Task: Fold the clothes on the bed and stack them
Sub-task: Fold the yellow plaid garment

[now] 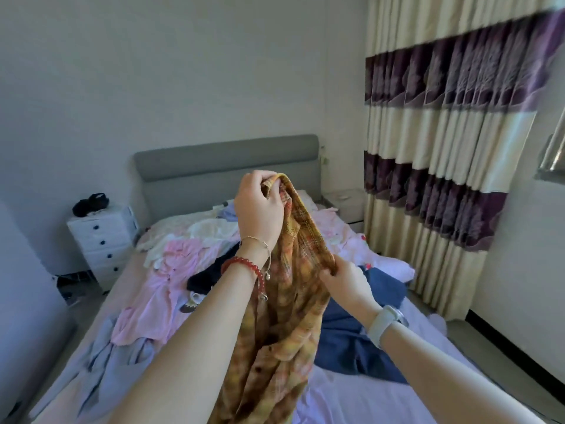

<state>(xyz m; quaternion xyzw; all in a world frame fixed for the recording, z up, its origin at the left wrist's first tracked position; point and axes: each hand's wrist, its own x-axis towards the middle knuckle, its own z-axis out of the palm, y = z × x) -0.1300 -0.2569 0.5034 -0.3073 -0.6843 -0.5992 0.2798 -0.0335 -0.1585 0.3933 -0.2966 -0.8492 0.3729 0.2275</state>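
Many loose clothes (171,270) across bed (382,390).

We held a yellow plaid shirt (284,316) above the bed (382,399), left hand (260,209) gripping its top, right hand (345,283) pinching an edge lower down; loose clothes (171,280) lay behind.

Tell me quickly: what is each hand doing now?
Left hand: grips the top of the plaid shirt.
Right hand: pinches the same shirt's edge lower down.
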